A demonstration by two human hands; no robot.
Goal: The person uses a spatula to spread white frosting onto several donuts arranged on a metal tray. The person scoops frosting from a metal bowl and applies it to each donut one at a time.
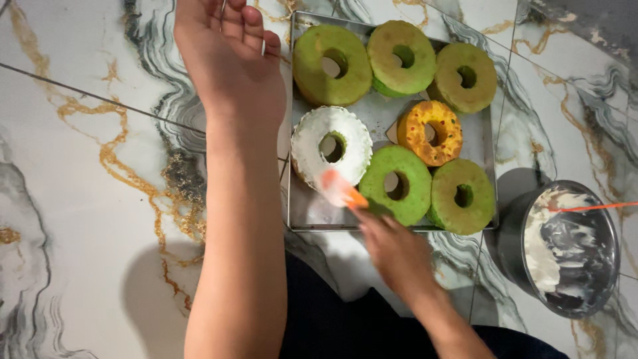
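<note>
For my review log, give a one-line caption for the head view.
Right hand spreads white cream with an orange spatula on a ring cake in a metal tray.

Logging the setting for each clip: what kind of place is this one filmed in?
Probably a home, with the person working on the floor: marble-patterned floor tiles lie under a metal baking tray of ring cakes. The right hand holds an orange spatula at the white-frosted cake; a frosting bowl stands alongside.
</note>
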